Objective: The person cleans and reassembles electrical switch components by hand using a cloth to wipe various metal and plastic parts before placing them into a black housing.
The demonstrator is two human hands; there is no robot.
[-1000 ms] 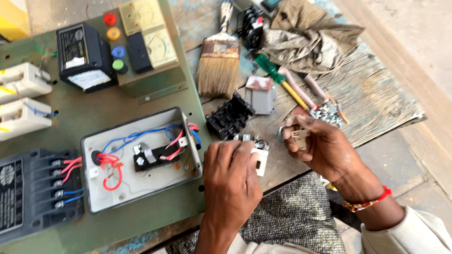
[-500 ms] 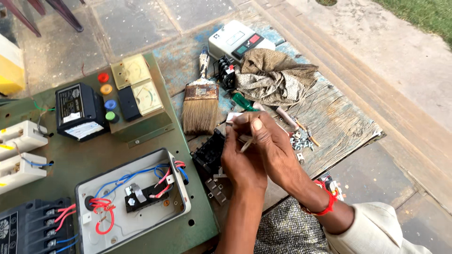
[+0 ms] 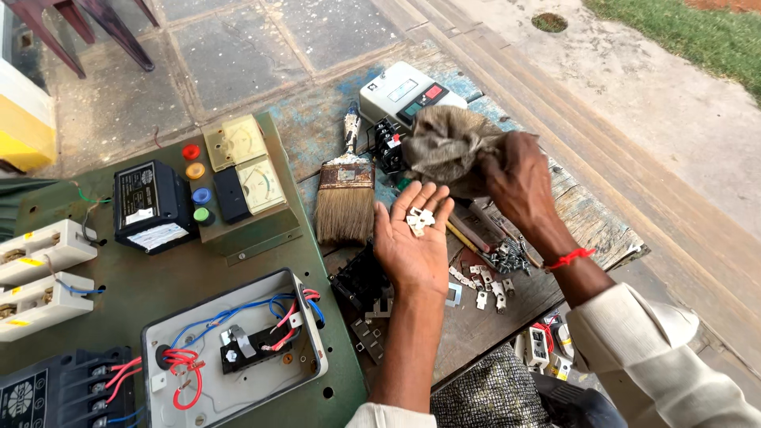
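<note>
The left hand point(image 3: 412, 242) lies palm up and wide open just right of the paintbrush point(image 3: 346, 194), with a few small white metal contact pieces point(image 3: 418, 219) resting loose at the base of its fingers. The right hand point(image 3: 515, 174) is closed around a crumpled grey-brown rag point(image 3: 448, 143), which it holds up to the right of the paintbrush's handle, above and slightly beyond the open palm. Behind the rag, farther from the person than the brush, sits a pale grey meter box point(image 3: 404, 93) with a black terminal block point(image 3: 388, 147) at its near side. Right of the paintbrush and beneath the right wrist, more white metal pieces point(image 3: 476, 284) and a heap of small screws point(image 3: 507, 257) lie scattered on the weathered wooden board point(image 3: 587, 230). Left of the paintbrush stretches a green panel point(image 3: 174, 277) carrying two cream dial gauges point(image 3: 246, 162), a column of coloured buttons point(image 3: 196, 182) and a black unit point(image 3: 145, 204). Nearer the person than the brush, on that panel, stands an open grey switch box point(image 3: 234, 345) with red and blue wires inside.
</note>
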